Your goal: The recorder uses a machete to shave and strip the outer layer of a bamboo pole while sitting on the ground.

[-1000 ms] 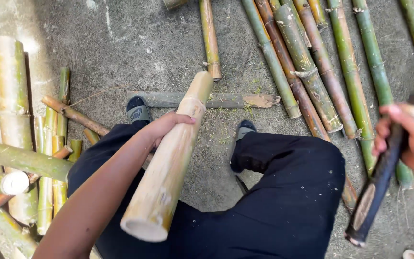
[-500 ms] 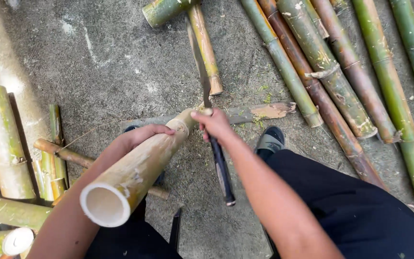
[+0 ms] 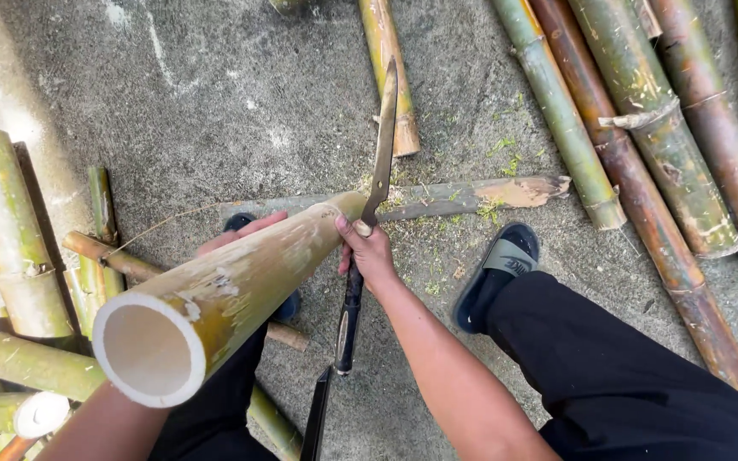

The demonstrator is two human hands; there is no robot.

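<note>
A thick pale bamboo tube (image 3: 232,299) slants up toward me, its hollow cut end near the camera and its far end resting on the concrete floor. My left hand (image 3: 237,236) grips it from behind, fingers showing over the top. My right hand (image 3: 369,252) holds a long dark machete (image 3: 377,171) by its black handle, the blade pointing away along the far end of the tube. A flat split bamboo strip (image 3: 480,195) lies on the ground just beyond.
Several long green and brown bamboo poles (image 3: 634,128) lie at the upper right. Shorter cut bamboo pieces (image 3: 19,256) are piled at the left. My feet in black slide sandals (image 3: 497,273) rest on the grey concrete (image 3: 215,102); my legs wear black trousers.
The bamboo tube has tipped closer to the camera. My right hand swung the machete in from the far right to the tube's far end, and the blade now points farther away.
</note>
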